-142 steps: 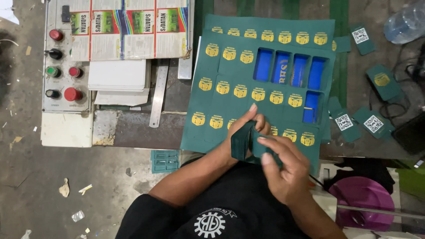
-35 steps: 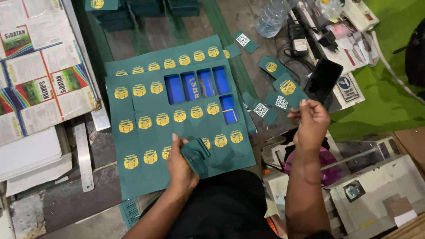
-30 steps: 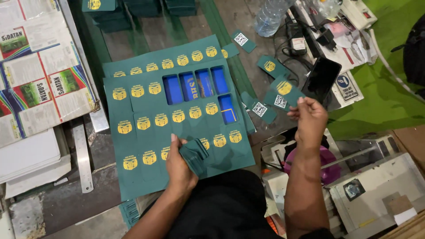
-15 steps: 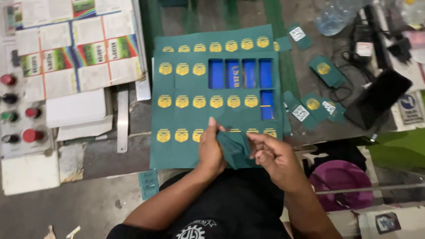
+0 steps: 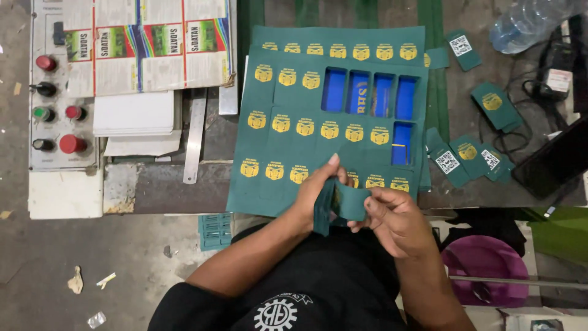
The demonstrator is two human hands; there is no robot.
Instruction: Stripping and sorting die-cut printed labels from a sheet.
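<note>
A large dark green printed sheet [image 5: 294,79] with rows of yellow emblems lies on the workbench; several rectangular cells near its upper right are punched out, showing blue beneath. My left hand [image 5: 318,196] presses on the sheet's lower edge and grips a small stack of green cards [image 5: 323,214]. My right hand [image 5: 395,217] pinches one green card [image 5: 352,201] right beside that stack. Both hands meet at the sheet's bottom edge, in front of my black shirt.
Loose green cards [image 5: 468,156] lie right of the sheet, more at the upper right [image 5: 495,105]. A control panel with red, green and black buttons [image 5: 58,113] sits left, next to printed cartons [image 5: 147,46] and a metal ruler [image 5: 195,138]. A plastic bottle [image 5: 527,21], phone [image 5: 554,162], purple tub [image 5: 484,270].
My right hand, which reached out to the loose cards at the right, has come back to my left hand and now holds a card by the stack. The view swung left.
</note>
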